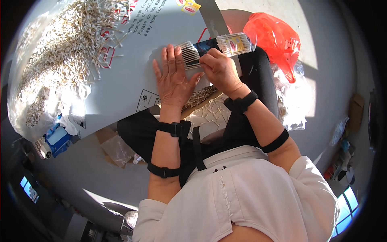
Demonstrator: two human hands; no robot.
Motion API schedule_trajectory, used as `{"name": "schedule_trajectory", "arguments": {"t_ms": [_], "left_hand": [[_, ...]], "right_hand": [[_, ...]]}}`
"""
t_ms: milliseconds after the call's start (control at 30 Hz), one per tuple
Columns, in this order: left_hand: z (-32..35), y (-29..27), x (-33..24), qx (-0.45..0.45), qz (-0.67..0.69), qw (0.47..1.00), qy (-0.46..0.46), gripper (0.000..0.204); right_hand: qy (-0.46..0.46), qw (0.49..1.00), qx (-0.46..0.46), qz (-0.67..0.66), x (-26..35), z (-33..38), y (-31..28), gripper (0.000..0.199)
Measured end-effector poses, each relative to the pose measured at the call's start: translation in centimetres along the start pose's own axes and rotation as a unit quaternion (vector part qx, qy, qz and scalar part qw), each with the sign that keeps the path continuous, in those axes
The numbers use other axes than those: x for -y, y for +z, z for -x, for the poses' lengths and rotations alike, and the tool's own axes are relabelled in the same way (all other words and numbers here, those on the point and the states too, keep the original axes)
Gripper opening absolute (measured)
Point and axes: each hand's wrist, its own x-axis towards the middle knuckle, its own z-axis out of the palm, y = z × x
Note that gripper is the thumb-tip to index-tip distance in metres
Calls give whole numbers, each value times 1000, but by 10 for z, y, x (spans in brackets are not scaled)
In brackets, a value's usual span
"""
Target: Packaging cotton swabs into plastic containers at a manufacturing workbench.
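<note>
My left hand (pixel 175 82) lies flat on the grey tabletop sheet (pixel 129 76), fingers spread. Its index finger touches or nearly touches one end of a row of cotton swabs (pixel 189 55) laid side by side. To the right, my right hand (pixel 221 71) is closed, fingers curled in beside the swabs; whatever it grips, if anything, is hidden under the fingers. A dark blue strip or wrapper (pixel 205 45) lies just beyond that hand. Touching its right end is a clear pack of cotton swabs (pixel 234 44) with a yellow and red label.
A large heap of loose cotton swabs (pixel 60 48) in clear plastic covers the table's left side. Small yellow labels (pixel 188 6) lie at the far edge. A red plastic bag (pixel 272 40) stands to the right. More swabs (pixel 209 113) lie in a container over my lap.
</note>
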Motion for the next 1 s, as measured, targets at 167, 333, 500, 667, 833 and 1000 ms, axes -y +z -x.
{"name": "schedule_trajectory", "arguments": {"t_ms": [167,333,500,667,833,1000], "left_hand": [[-1,1,0,1,-6,1000,0,97],[-1,2,0,-9,-2,1000,2,97],[-1,2,0,-3,-5,1000,-1,98],[0,3,0,-6,-5,1000,0,98],[0,3,0,-14,3,1000,4,97],[0,3,0,-13,5,1000,2,97]], "right_hand": [[22,998,-47,-47,2,-3,2,7],[13,998,-59,-24,1,-5,5,6],[27,998,-46,-42,2,-5,4,7],[21,997,-56,-39,2,-17,3,6],[6,997,-59,-38,0,-22,6,6],[10,998,-54,-32,-3,-22,9,6]]}}
